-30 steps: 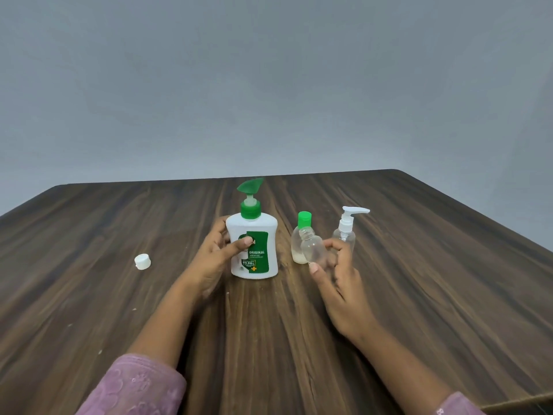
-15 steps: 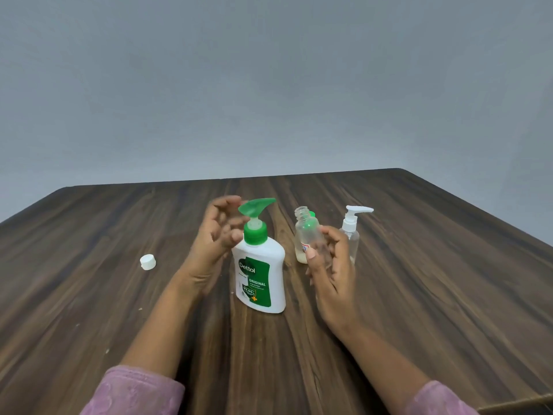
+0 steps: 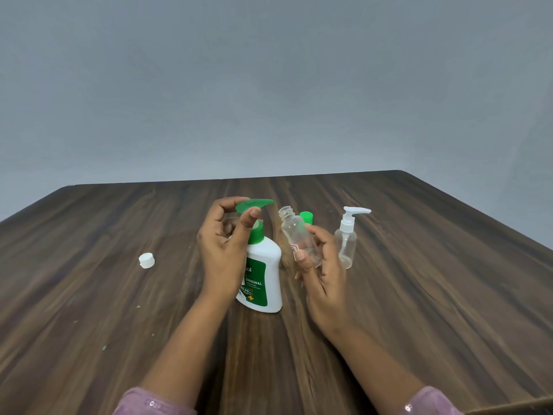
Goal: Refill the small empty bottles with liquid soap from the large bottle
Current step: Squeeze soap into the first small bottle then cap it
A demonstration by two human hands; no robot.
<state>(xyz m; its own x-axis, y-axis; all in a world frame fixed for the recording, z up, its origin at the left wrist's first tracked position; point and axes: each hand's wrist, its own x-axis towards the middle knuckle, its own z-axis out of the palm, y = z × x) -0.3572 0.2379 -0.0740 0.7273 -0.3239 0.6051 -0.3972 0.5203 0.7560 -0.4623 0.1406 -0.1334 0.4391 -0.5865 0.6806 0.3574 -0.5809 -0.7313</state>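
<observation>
A person's left hand is closing round the green pump head of the large bottle. The thumb is pressing in front, just under the head, and the curled fingers are wrapping over its top and back. This looks like a pinching grip made ready for pressing the pump down.

The right hand is holding the small open bottle between thumb and curled fingertips. It is tilting the threaded mouth toward the spout. The mouth is sitting just beside and slightly below the spout tip, not yet touching it. The likely reason is so that soap falls straight into the narrow neck.

The small open bottle is looking clear and empty, with a scrap of label showing near the right thumb. The large bottle is standing on the table between the two hands, appearing to lean a little toward the left fingers. Its white body is carrying a green label.

Beyond the right fingertips, a green-capped bottle is peeking out, mostly hidden, so its contents cannot be told. Just past the back of the right fingers, a clear pump bottle is standing upright and is looking empty. Well apart from the left fingers, on their outer side, a white cap is lying on the wood. It is probably the one belonging to the open bottle. Filling appears about to begin.
</observation>
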